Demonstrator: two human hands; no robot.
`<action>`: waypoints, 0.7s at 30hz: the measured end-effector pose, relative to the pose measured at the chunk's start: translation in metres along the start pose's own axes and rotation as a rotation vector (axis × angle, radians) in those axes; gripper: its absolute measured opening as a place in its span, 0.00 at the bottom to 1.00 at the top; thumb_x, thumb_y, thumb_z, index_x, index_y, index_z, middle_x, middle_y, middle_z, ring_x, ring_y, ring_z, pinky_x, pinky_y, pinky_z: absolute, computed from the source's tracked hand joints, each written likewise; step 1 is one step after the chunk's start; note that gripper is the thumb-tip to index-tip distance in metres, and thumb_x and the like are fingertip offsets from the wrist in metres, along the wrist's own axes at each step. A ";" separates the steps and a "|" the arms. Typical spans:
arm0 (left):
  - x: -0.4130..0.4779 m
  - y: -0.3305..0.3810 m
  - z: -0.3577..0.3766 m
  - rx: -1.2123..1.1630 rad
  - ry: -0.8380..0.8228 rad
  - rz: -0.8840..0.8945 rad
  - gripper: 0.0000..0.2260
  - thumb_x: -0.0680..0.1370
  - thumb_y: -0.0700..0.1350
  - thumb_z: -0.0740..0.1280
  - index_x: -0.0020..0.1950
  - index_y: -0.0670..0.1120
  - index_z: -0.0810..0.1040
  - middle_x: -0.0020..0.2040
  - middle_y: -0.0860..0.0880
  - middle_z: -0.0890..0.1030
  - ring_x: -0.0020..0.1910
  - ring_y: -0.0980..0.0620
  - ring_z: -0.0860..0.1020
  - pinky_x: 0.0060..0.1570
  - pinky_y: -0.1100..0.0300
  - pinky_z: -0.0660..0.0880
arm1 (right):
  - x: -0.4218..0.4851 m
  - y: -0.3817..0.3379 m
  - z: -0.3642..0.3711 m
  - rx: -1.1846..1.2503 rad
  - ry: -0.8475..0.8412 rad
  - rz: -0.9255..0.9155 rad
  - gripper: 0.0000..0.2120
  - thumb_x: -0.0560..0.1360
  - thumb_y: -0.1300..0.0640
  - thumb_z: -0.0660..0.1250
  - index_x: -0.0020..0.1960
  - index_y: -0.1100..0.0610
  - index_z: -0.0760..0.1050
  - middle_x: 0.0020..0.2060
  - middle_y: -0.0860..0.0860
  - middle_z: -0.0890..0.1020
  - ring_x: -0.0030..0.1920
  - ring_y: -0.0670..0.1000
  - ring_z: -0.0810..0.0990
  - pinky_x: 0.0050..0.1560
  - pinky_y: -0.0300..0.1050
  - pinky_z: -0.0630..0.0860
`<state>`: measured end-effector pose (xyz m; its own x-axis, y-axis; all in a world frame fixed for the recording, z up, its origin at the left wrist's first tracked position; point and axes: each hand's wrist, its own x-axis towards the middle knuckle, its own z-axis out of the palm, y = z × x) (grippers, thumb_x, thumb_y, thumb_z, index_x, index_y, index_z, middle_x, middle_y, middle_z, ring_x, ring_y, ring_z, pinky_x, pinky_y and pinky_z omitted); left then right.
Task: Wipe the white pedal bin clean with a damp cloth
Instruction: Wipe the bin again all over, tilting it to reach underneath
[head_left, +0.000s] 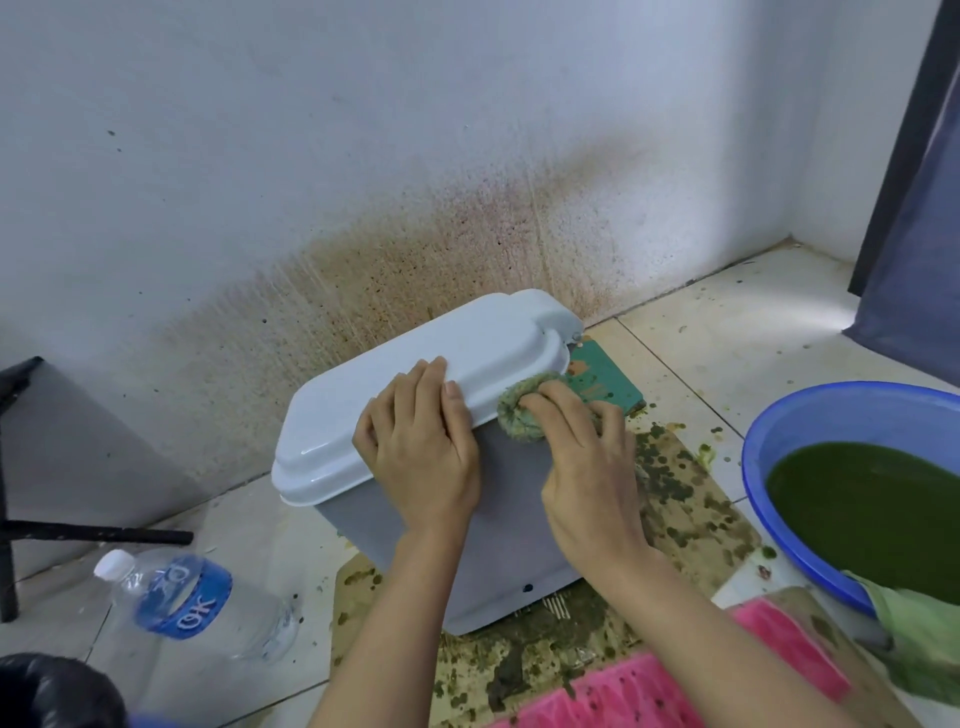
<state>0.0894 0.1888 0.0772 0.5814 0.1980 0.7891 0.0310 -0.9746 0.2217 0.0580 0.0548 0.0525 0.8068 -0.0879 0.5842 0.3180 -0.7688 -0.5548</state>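
The only legible text is "OK" in white letters, seen tilted on the blue label (182, 597) of the clear plastic bottle (249, 618) lying at the lower left of the frame.

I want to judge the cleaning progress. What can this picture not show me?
Head view:
- White bin far sides, any pedal: hidden behind its body.
- Wall beneath left hand and right hand with cloth: covered.
- Blue basin: cut by right edge.
- Black object, bottom left: cut off, unidentifiable.
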 end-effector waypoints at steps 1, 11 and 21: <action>-0.002 0.001 -0.001 0.001 0.004 0.001 0.16 0.84 0.51 0.56 0.63 0.50 0.81 0.62 0.52 0.82 0.62 0.47 0.76 0.65 0.50 0.65 | 0.000 0.000 -0.004 0.031 0.001 0.043 0.30 0.67 0.76 0.63 0.65 0.54 0.75 0.67 0.48 0.75 0.53 0.61 0.73 0.46 0.59 0.74; -0.023 0.008 -0.008 0.009 0.075 0.012 0.16 0.84 0.51 0.56 0.62 0.51 0.82 0.62 0.53 0.82 0.63 0.49 0.77 0.65 0.51 0.64 | 0.058 0.013 -0.032 0.106 -0.067 0.171 0.30 0.72 0.74 0.55 0.66 0.48 0.72 0.66 0.41 0.72 0.55 0.54 0.65 0.52 0.54 0.68; -0.039 0.017 -0.029 -0.039 -0.015 -0.029 0.17 0.83 0.50 0.56 0.66 0.50 0.80 0.66 0.52 0.80 0.68 0.50 0.73 0.68 0.52 0.60 | 0.059 -0.014 -0.075 0.155 -0.148 -0.130 0.29 0.72 0.69 0.57 0.70 0.51 0.71 0.67 0.46 0.73 0.55 0.56 0.67 0.54 0.56 0.71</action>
<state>0.0440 0.1679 0.0668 0.5932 0.2243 0.7732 0.0167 -0.9636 0.2666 0.0641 0.0124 0.1393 0.8149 0.1078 0.5695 0.4870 -0.6599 -0.5721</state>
